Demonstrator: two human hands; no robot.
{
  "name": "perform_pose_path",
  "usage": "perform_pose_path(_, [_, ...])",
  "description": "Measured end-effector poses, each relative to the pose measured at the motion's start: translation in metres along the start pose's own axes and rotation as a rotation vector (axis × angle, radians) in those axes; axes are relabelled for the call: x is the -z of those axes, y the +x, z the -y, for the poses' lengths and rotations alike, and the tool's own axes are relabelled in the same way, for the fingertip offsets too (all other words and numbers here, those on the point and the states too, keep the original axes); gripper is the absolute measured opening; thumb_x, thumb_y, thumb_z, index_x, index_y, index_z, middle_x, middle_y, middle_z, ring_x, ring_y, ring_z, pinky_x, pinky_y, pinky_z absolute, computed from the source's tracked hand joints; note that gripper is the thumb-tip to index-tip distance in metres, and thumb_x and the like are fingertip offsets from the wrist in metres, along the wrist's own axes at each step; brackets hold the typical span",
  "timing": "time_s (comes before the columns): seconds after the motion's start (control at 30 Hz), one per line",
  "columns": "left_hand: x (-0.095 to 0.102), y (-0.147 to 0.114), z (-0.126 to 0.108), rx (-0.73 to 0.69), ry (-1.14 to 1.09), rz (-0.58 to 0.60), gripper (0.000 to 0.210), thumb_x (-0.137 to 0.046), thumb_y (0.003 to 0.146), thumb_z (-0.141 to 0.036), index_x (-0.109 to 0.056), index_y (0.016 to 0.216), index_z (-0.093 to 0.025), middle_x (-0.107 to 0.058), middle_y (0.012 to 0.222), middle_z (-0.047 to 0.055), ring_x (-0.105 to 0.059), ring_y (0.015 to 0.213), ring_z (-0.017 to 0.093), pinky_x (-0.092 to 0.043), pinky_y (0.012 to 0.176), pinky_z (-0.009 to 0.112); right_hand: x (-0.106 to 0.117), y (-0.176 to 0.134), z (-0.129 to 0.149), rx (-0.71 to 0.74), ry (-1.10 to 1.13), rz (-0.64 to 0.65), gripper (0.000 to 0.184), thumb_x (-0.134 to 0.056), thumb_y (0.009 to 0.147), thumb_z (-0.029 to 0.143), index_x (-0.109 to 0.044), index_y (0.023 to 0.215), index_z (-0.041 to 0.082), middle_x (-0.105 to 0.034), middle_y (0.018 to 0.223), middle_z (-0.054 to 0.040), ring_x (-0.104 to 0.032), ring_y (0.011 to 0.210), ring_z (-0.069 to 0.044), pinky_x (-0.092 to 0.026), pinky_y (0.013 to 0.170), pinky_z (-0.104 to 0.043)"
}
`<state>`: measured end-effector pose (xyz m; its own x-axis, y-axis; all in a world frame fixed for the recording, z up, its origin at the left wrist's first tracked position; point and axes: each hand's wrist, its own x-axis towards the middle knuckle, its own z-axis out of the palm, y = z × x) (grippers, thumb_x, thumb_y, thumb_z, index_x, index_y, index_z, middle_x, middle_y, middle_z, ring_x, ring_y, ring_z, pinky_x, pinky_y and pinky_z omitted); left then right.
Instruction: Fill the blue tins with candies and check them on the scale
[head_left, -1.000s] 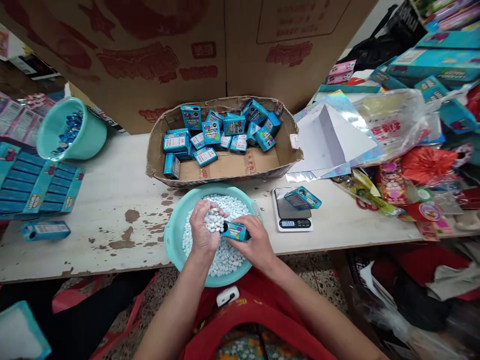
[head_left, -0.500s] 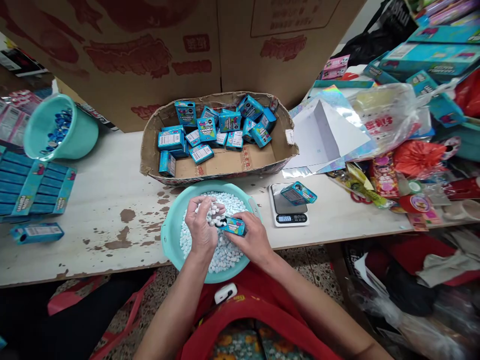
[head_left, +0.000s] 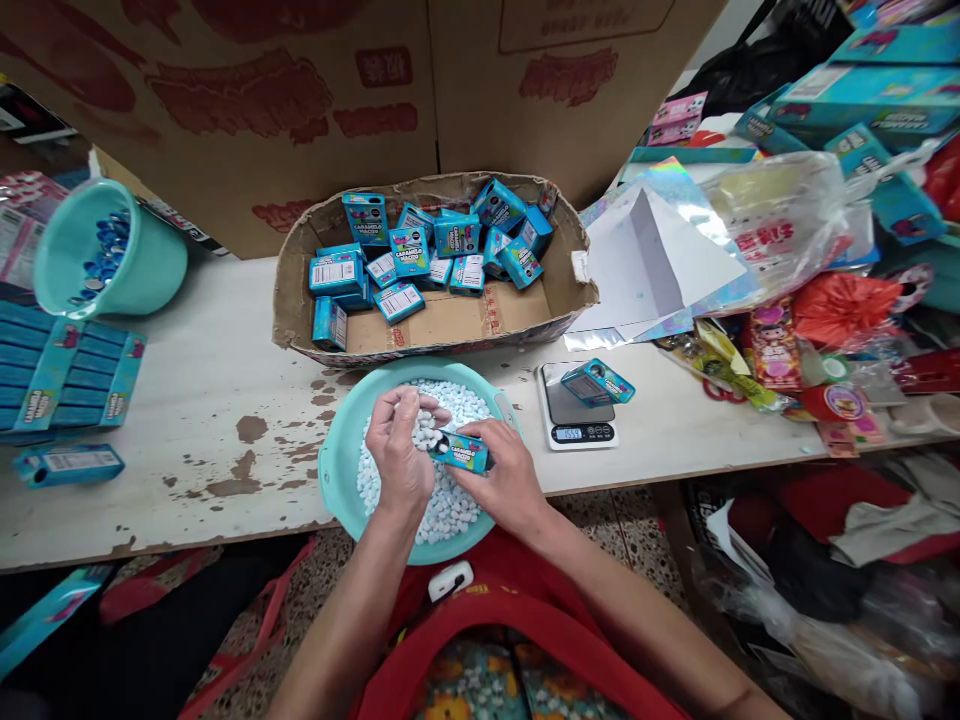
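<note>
Blue box [head_left: 465, 453], 1 unit, is lying above the basin [head_left: 330, 483], right hand [head_left: 514, 477] fingers grasping it; left hand [head_left: 403, 465] fingers are curling around white pellets [head_left: 426, 432] at its hole

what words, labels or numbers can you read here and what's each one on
"CARAMELO MACIZO": blue candy box in the right hand; also on boxes in the cardboard tray
"1559", apparently: digital scale display; decimal point unclear
Too blurred: red characters on large carton and plastic bag
Too small: print on white label panels
</note>
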<state>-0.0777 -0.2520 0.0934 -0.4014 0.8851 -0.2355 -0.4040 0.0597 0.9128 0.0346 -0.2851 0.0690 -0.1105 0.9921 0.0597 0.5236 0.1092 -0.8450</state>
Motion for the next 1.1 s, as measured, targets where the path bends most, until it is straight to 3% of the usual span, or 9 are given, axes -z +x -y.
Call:
perform_pose_path(0.23, [0.0, 0.0, -0.002, -0.028, 0.06, -0.009, 0.017, -0.059, 0.081, -0.032, -0.057, 0.073, -0.016, -0.057, 0.061, 0.0, -0.059, 0.061, 0.013, -0.049, 0.068, 0.027, 0.0, 0.005, 0.002, -0.014, -0.004, -0.016, 0.024, -0.068, 0.071, 0.021, -0.06, 0.094, 0.022, -0.066, 0.091, -0.0043, -0.059, 0.089, -0.024, -0.044, 0.079, -0.035])
perform_pose_path(0.4, [-0.001, 0.006, 0.001, 0.001, 0.037, 0.029, 0.016, -0.06, 0.081, -0.032, -0.057, 0.076, -0.016, -0.055, 0.061, -0.001, -0.054, 0.052, 0.01, -0.045, 0.056, 0.023, -0.005, 0.008, 0.001, -0.021, -0.009, 0.0, 0.024, -0.068, 0.07, 0.019, -0.061, 0.093, 0.022, -0.066, 0.09, -0.0043, -0.059, 0.088, -0.023, -0.044, 0.078, -0.034])
perform_pose_path(0.57, [0.001, 0.011, 0.005, 0.015, 0.035, -0.013, 0.019, -0.059, 0.081, -0.034, -0.057, 0.076, -0.015, -0.056, 0.061, -0.001, -0.056, 0.056, 0.011, -0.046, 0.056, 0.023, -0.009, 0.01, 0.0, -0.003, -0.02, 0.001, 0.025, -0.069, 0.069, 0.018, -0.062, 0.093, 0.021, -0.066, 0.09, -0.0041, -0.059, 0.088, -0.023, -0.044, 0.078, -0.035])
perform_pose_path(0.73, [0.001, 0.007, 0.001, 0.062, 0.035, 0.023, 0.023, -0.055, 0.084, -0.037, -0.057, 0.078, -0.015, -0.057, 0.053, -0.001, -0.055, 0.048, 0.011, -0.048, 0.06, 0.026, -0.012, 0.014, -0.001, -0.02, -0.007, -0.016, 0.025, -0.069, 0.07, 0.016, -0.062, 0.093, 0.022, -0.066, 0.089, -0.0032, -0.059, 0.087, -0.023, -0.045, 0.079, -0.035])
perform_pose_path(0.87, [0.013, 0.022, 0.006, -0.014, 0.007, 0.031, 0.028, -0.048, 0.087, -0.043, -0.056, 0.084, -0.016, -0.059, 0.059, 0.0, -0.058, 0.053, 0.014, -0.05, 0.066, 0.032, -0.005, 0.007, -0.003, -0.058, 0.104, -0.016, 0.027, -0.073, 0.069, 0.02, -0.063, 0.094, 0.023, -0.066, 0.091, -0.0028, -0.061, 0.089, -0.022, -0.047, 0.08, -0.035])
perform_pose_path(0.97, [0.036, 0.051, 0.035, -0.144, 0.271, -0.016, 0.03, -0.046, 0.086, -0.047, -0.057, 0.085, -0.018, -0.059, 0.068, 0.001, -0.06, 0.065, 0.016, -0.05, 0.072, 0.035, 0.01, -0.005, -0.006, -0.095, 0.225, -0.091, 0.033, -0.075, 0.07, 0.025, -0.062, 0.101, 0.023, -0.065, 0.1, -0.0034, -0.061, 0.095, -0.021, -0.048, 0.084, -0.034])
perform_pose_path(1.1, [0.055, 0.074, 0.092, -0.267, 1.048, 0.226, 0.025, -0.056, 0.081, -0.041, -0.064, 0.09, -0.018, -0.061, 0.1, 0.01, -0.055, 0.101, 0.024, -0.04, 0.094, 0.04, 0.028, -0.016, -0.012, -0.105, 0.224, -0.16, 0.034, -0.077, 0.07, 0.027, -0.063, 0.101, 0.025, -0.064, 0.1, -0.0027, -0.062, 0.094, -0.02, -0.049, 0.084, -0.033])
